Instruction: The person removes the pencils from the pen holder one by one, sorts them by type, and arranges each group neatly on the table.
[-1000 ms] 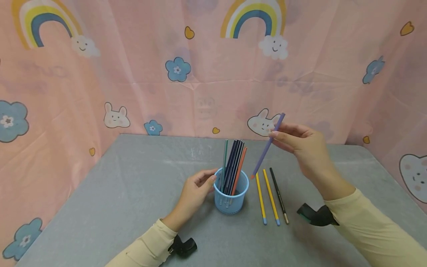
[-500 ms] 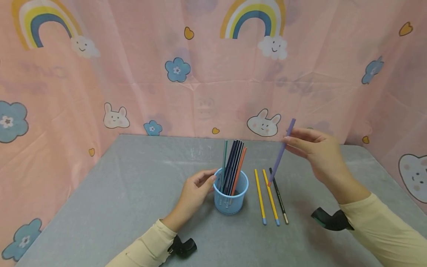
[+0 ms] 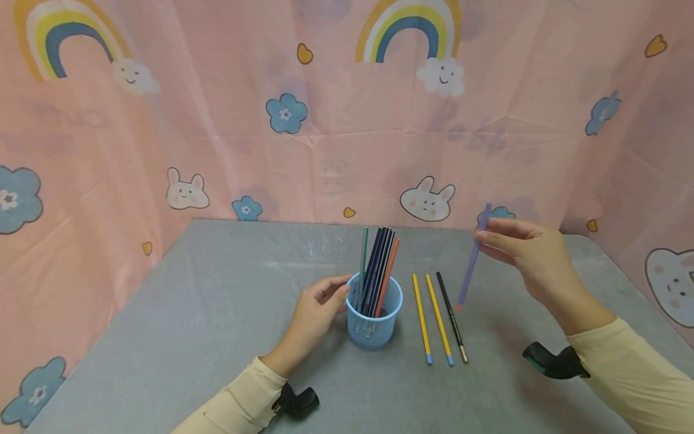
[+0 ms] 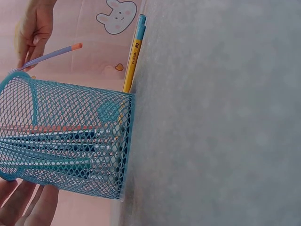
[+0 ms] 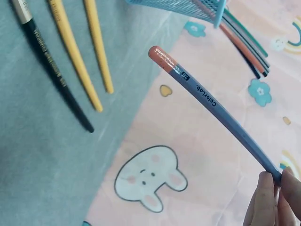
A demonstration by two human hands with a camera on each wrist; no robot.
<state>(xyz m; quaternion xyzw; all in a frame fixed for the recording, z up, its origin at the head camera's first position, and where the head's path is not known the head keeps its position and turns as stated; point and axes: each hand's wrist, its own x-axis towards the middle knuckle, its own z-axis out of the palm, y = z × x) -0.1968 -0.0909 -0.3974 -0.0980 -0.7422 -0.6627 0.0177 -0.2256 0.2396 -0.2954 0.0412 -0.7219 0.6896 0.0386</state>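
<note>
My right hand (image 3: 537,259) pinches a purple pencil (image 3: 472,268) near its upper end, thumb against fingers. The pencil hangs tilted above the table with its orange end (image 5: 162,57) down. My left hand (image 3: 311,313) holds the light blue mesh pencil cup (image 3: 374,333) at its left side, thumb at the rim. Several dark pencils (image 3: 376,271), a green one (image 3: 364,265) and an orange one (image 3: 388,277) stand leaning in the cup. To the cup's right lie two yellow pencils (image 3: 421,318) (image 3: 439,319) with blue ends and a black pencil (image 3: 452,316), roughly side by side.
The grey tabletop (image 3: 228,289) reaches back to a pink curtain (image 3: 336,150) printed with rainbows, rabbits and flowers. Black wrist devices (image 3: 555,360) sit on both of my sleeves (image 3: 634,374).
My right hand has moved right and slightly down with the purple pencil, from beside the cup to past the black pencil. The left hand and cup stay in place.
</note>
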